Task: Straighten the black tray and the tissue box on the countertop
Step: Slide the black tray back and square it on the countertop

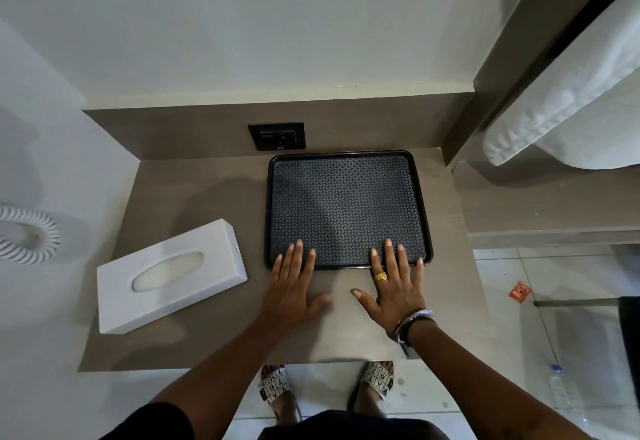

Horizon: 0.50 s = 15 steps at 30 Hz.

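Note:
The black tray point(346, 159) with a patterned mat lies square to the wall at the back right of the brown countertop point(194, 190). My left hand point(294, 283) rests flat, fingers spread, with its fingertips over the tray's near left edge. My right hand point(398, 287), wearing a gold ring and bracelets, lies flat too, its fingertips on the tray's near right edge. Neither hand grips anything. The white tissue box point(169, 276) sits at an angle on the countertop's left side, apart from the tray and both hands.
A black wall socket point(277, 136) sits just behind the tray. A coiled white cord point(31, 235) hangs on the left wall. White bedding point(568, 100) is at the right. On the tiled floor lie a red wrapper point(519, 291) and a plastic bottle point(564, 394).

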Tool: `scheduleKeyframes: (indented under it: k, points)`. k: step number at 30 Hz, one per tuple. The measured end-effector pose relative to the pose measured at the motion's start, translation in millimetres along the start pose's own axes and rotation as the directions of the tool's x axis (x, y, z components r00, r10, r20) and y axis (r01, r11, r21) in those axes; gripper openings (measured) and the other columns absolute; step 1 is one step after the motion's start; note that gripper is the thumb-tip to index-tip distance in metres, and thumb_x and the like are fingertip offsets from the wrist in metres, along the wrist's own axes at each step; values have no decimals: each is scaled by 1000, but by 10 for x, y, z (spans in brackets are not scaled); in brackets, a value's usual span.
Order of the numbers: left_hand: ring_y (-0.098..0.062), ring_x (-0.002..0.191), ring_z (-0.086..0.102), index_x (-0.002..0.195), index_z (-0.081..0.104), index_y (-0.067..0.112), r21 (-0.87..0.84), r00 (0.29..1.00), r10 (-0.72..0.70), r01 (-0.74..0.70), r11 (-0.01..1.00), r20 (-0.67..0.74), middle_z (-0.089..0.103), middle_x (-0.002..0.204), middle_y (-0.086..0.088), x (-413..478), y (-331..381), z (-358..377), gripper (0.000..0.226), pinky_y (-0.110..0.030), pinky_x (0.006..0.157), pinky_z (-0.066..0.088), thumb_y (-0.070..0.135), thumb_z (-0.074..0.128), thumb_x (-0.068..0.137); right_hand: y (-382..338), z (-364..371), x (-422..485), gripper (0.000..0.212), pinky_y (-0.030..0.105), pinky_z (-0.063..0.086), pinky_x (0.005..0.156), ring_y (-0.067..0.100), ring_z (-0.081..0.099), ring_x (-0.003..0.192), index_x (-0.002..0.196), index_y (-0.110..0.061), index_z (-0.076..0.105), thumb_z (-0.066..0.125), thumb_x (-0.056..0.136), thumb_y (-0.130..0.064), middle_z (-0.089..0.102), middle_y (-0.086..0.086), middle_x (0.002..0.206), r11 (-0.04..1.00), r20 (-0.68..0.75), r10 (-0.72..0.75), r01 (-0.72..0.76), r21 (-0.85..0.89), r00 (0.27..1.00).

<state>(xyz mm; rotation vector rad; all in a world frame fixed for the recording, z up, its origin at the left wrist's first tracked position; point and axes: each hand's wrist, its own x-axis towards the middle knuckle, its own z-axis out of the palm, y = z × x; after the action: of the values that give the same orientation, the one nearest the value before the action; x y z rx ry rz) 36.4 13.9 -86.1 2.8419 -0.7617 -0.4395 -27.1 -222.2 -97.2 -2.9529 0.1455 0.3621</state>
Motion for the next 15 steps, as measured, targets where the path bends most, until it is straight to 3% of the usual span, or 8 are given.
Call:
scheduleKeyframes:
  k: [10, 15]
  points:
    - [-31, 155, -8, 159, 7, 18, -16, 1000, -18, 18, 1000, 0, -7, 167, -15, 165, -62, -43, 93, -44, 123, -8, 74, 31, 88, 39, -35, 187, 84, 66, 6, 115, 36, 5, 149, 155, -23, 17, 23, 89, -76, 8, 13, 164, 1000, -17, -5, 5, 8, 1000]
    - [-30, 156, -6, 159, 8, 17, -19, 1000, 12, -11, 1000, 12, -7, 167, -15, 154, -92, -92, 93, -48, 127, 1, 75, 28, 89, 27, -82, 166, 84, 64, 6, 115, 35, 4, 150, 154, -23, 16, 28, 89, -76, 7, 13, 164, 1000, -51, -7, 9, 29, 999]
